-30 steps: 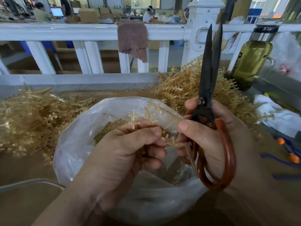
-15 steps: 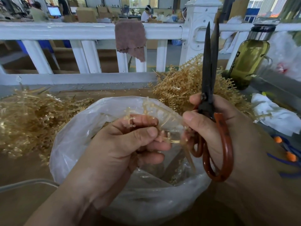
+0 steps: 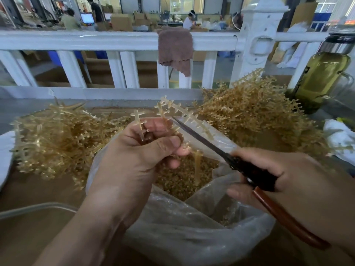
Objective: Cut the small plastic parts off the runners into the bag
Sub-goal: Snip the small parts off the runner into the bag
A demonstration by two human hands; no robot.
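Scissors [image 3: 209, 144], upright a second ago, now point far-left, tip touching the plastic runner [image 3: 185, 111] that the left hand [image 3: 134, 160] pinches above the open bag [image 3: 192, 231] of cut parts [image 3: 180, 179]; the right hand [image 3: 299, 181] grips the handles.

The left hand [image 3: 132, 160] and right hand [image 3: 299, 181] are bare, with short, trimmed nails and creased knuckles, and the left forearm [image 3: 82, 233] is bare down to the lower edge, with faint tendons at the wrist.
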